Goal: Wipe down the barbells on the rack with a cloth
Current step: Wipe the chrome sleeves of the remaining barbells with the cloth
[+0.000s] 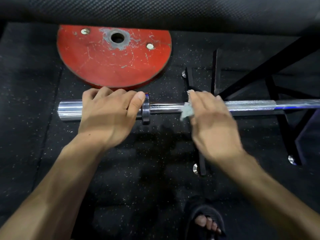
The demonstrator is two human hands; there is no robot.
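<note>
The right hand [210, 116] pinches the cloth [187, 110] around the bar [166, 108], whose long axis runs sideways; the left hand [105, 116] grips the sleeve beside it.

Chrome barbell [166, 108] level on black rack [214, 71] (grey cloth [187, 111] against shaft)

Black rubber floor [43, 118] matting flecked with white covers the room, its seams running between the tiles. At twelve o'clock a scratched red weight plate [114, 61] lies flat, partly tucked under a dark pad with a woven, carbon-like texture [155, 11]. A sandalled foot [206, 222] stands at five o'clock under dim light.
</note>
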